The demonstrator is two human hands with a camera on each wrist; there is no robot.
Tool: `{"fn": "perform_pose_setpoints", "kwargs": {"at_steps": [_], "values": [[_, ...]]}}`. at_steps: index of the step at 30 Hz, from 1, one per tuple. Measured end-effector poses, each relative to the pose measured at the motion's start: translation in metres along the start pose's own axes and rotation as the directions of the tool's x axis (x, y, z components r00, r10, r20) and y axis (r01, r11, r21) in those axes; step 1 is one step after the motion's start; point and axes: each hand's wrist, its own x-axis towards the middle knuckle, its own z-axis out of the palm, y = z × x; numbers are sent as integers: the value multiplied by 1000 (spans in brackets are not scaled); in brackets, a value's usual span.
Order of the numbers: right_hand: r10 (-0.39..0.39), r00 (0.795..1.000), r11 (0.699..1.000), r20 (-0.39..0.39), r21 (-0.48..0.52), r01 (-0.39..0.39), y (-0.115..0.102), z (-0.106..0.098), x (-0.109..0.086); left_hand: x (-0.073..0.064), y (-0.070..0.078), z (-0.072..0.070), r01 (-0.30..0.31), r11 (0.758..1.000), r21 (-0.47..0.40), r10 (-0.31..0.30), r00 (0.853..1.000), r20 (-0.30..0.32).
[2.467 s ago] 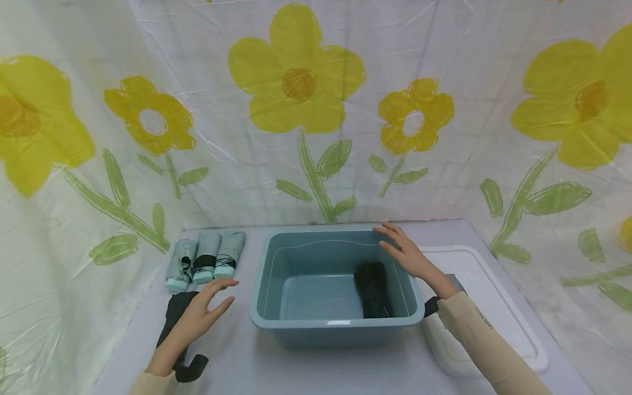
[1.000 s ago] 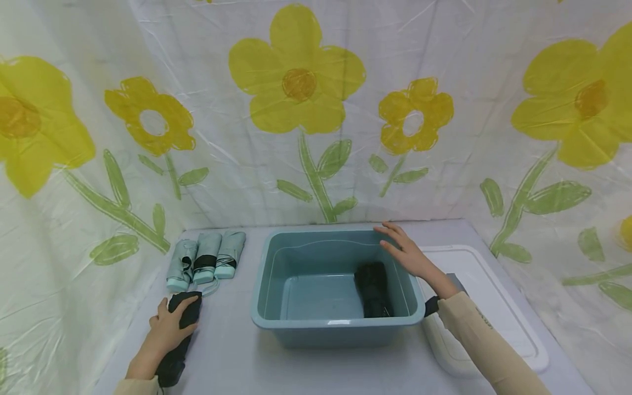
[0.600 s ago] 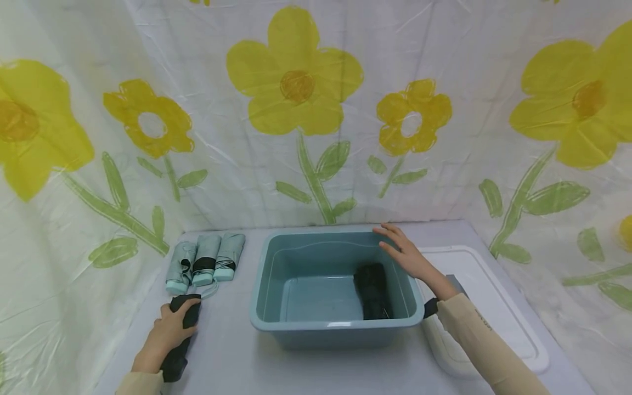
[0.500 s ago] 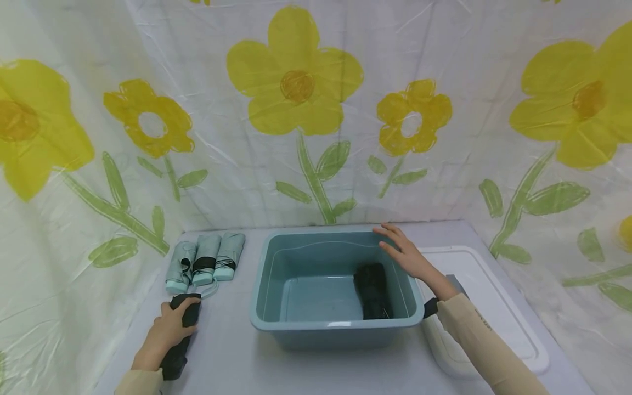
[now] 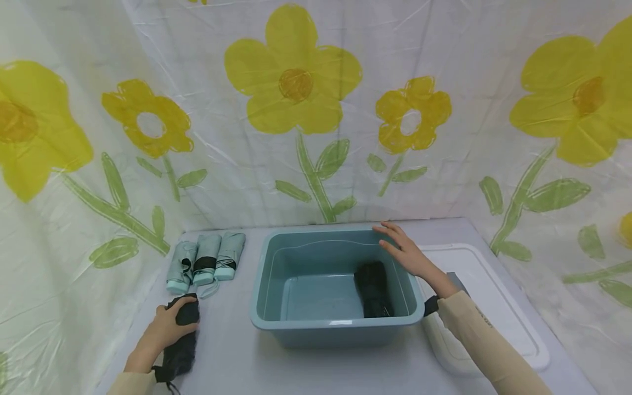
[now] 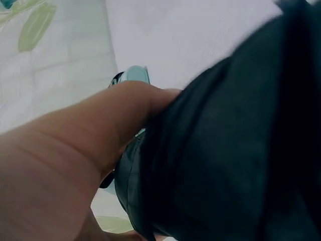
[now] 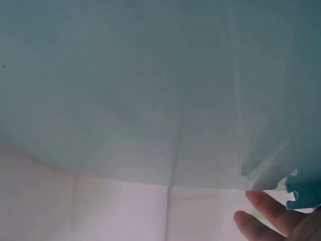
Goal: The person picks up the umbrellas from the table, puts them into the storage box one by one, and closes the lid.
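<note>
My left hand (image 5: pixel 160 332) holds a folded black umbrella (image 5: pixel 181 351) at the left of the table, thumb on one side and fingers round the other. In the left wrist view its dark fabric (image 6: pixel 215 150) fills the right half, with the thumb pressed along it. A cord hangs at the umbrella's near end. My right hand (image 5: pixel 407 255) rests at the right rim of a blue-green plastic bin (image 5: pixel 336 323), its fingers spread and fairly straight. Another dark folded bundle, seemingly an umbrella (image 5: pixel 372 288), lies inside the bin at the right.
Three folded light-teal umbrellas (image 5: pixel 206 259) lie side by side beyond my left hand. Right of the bin lies a white lid (image 5: pixel 494 329), partly under my right sleeve (image 5: pixel 486 337). A flower-patterned curtain (image 5: pixel 207 181) hangs behind the table.
My left hand has come down onto the black umbrella and grips it. The umbrella has turned; its hooked handle no longer shows at the near end. My right hand stays at the rim.
</note>
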Motion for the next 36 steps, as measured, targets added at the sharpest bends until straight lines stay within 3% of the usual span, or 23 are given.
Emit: {"fn": "perform_pose_setpoints", "kwargs": {"at_steps": [16, 20, 24, 28, 32, 36], "values": [[-6, 1000, 1000, 2, 3, 6, 0, 1, 0, -3, 15, -1, -91, 994, -53, 88, 994, -66], [-5, 1000, 1000, 1, 6, 5, -1, 0, 0, -3, 18, 0, -138, 987, -86, 130, 987, -92], [-4, 1000, 1000, 0, 2, 4, 0, 0, 0, -4, 22, 1, -144, 977, -159, 133, 988, -79], [-4, 1000, 1000, -1, 8, 4, 0, 0, -1, -6, 28, -2, -110, 953, -282, 102, 994, -45], [0, 1000, 1000, -2, 14, 0, 1, 1, -1, -7, 34, -6, -84, 915, -395, 76, 996, -34], [-1, 1000, 1000, 0, 20, 1, 1, 1, -1, -6, 39, -10, -88, 886, -455, 77, 996, -41]]}}
